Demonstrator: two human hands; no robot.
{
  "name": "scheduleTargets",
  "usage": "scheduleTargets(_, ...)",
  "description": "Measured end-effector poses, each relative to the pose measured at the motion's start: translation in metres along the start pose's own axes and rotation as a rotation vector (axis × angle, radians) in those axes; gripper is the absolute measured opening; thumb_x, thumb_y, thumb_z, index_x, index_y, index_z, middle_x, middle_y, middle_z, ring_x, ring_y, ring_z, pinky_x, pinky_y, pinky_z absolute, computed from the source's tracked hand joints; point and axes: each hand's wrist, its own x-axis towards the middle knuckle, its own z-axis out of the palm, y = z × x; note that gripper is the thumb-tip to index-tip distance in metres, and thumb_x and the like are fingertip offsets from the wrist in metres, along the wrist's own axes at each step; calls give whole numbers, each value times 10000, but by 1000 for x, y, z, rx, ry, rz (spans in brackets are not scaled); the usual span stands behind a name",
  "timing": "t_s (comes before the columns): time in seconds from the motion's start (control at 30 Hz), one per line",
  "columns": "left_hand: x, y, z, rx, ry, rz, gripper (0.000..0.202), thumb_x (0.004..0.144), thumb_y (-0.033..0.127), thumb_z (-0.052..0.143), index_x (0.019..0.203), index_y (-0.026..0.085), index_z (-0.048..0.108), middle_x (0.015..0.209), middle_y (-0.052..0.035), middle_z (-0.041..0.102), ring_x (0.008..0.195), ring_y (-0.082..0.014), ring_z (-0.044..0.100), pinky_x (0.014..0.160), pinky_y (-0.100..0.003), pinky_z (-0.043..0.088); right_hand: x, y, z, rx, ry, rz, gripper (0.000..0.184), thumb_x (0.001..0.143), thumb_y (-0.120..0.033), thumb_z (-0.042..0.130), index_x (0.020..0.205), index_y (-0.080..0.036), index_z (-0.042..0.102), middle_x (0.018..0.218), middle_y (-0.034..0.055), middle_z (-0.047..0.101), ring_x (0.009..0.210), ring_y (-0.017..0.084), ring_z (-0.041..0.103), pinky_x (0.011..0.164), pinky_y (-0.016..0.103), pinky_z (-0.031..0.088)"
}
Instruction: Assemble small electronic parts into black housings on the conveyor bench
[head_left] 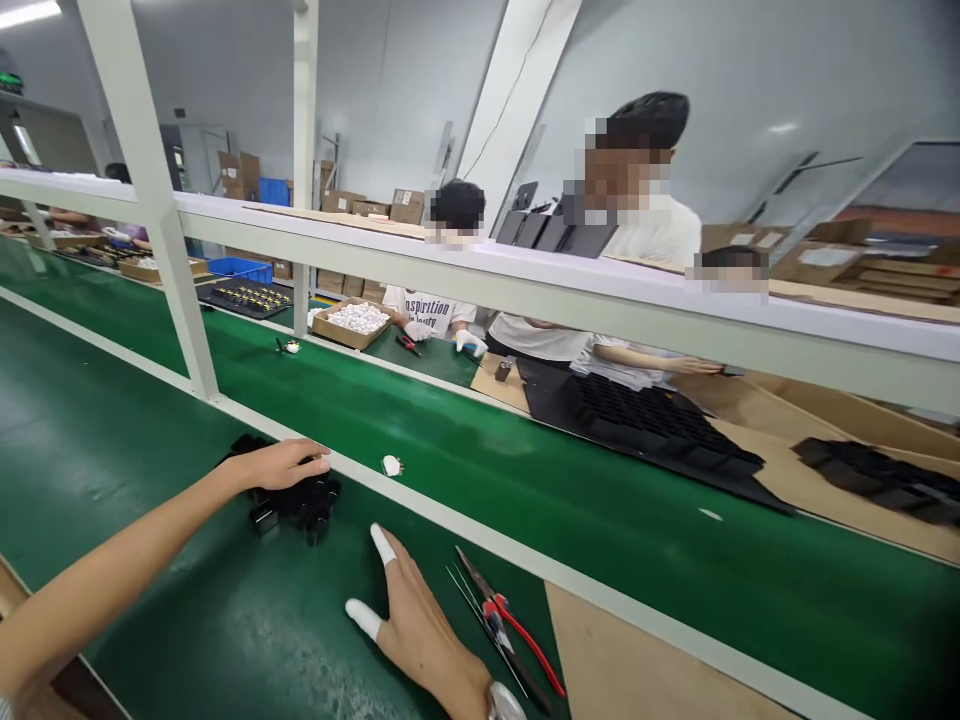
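My left hand (281,464) lies over a pile of small black plastic parts (304,510) on the green work surface. Its fingers stretch to the right across the top of the pile, and the pile hides part of their undersides. Farther right, my right hand (424,625) hovers low over the bench with thumb and forefinger spread apart and nothing between them. White finger cots cover both of those tips. Beside it lie red-and-black long-nose pliers (495,612) and thin metal tweezers (480,615).
A pale rail (465,518) separates my bench from the green conveyor belt (465,440), where a small white part (391,465) sits. A white post (161,200) rises at left. Co-workers sit opposite, near a box of white parts (352,322) and black trays (637,420). Cardboard (622,640) lies right.
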Motion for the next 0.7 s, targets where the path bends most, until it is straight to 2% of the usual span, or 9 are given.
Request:
scheduleTargets(0.1, -18, 2, -13, 31, -6, 22, 731, 844, 716, 731, 1394, 244, 645, 1468, -134, 624, 1385, -374, 560, 1133, -446, 459, 42, -9, 0, 148, -8, 17, 950, 990, -478, 653, 1687, -170, 86, 1739, 201, 162, 1610, 317, 214, 1298, 545, 289)
scheduleTargets(0.17, -37, 6, -22, 68, 1, 40, 797, 732, 707, 839, 1361, 253, 658, 1451, -130, 613, 1367, -391, 549, 1108, -450, 474, 71, -13, -1, 229, 35, -4, 909, 1002, -515, 626, 1684, -179, 127, 1741, 187, 171, 1613, 309, 208, 1306, 548, 261)
scheduleTargets(0.2, -47, 8, -24, 90, 5, 42, 762, 725, 693, 851, 1323, 255, 673, 1405, -124, 624, 1317, -383, 573, 1065, -437, 499, 84, -14, 0, 267, 61, -19, 873, 1007, -522, 614, 1678, -186, 168, 1736, 178, 200, 1609, 305, 225, 1308, 547, 256)
scheduleTargets(0.3, -79, 9, -18, 164, 22, 8, 567, 805, 638, 816, 1203, 251, 702, 1221, -99, 637, 1089, -322, 641, 879, -376, 547, 121, -15, 5, 396, 149, -14, 728, 1019, -538, 586, 1620, -198, 354, 1673, 165, 369, 1562, 300, 350, 1296, 550, 284)
scheduleTargets(0.43, -113, 3, 9, 215, 60, -27, 335, 1018, 524, 588, 1145, 236, 705, 1132, -99, 614, 842, -239, 652, 694, -327, 516, 156, -20, 19, 518, 226, 36, 583, 1032, -574, 535, 1483, -204, 555, 1506, 157, 587, 1430, 305, 539, 1238, 558, 385)
scheduleTargets(0.53, -131, 3, 25, 211, 86, -39, 313, 1094, 408, 436, 1061, 229, 691, 1088, -89, 598, 735, -192, 629, 623, -309, 487, 164, -27, 31, 534, 241, 24, 520, 1045, -558, 504, 1414, -209, 615, 1406, 139, 667, 1336, 293, 621, 1195, 541, 444)
scheduleTargets(0.63, -141, 8, 31, 219, 96, -27, 269, 1088, 355, 446, 994, 232, 667, 1053, -78, 593, 698, -179, 610, 587, -302, 474, 165, -31, 36, 533, 243, -1, 485, 1015, -515, 567, 1392, -217, 633, 1379, 125, 681, 1305, 287, 636, 1184, 519, 460)
scheduleTargets(0.7, -143, 12, 31, 211, 103, -20, 243, 1075, 338, 466, 966, 233, 656, 1092, -88, 605, 740, -192, 638, 600, -305, 491, 166, -30, 35, 532, 231, -10, 491, 999, -484, 589, 1410, -218, 622, 1389, 126, 675, 1303, 286, 635, 1179, 517, 464)
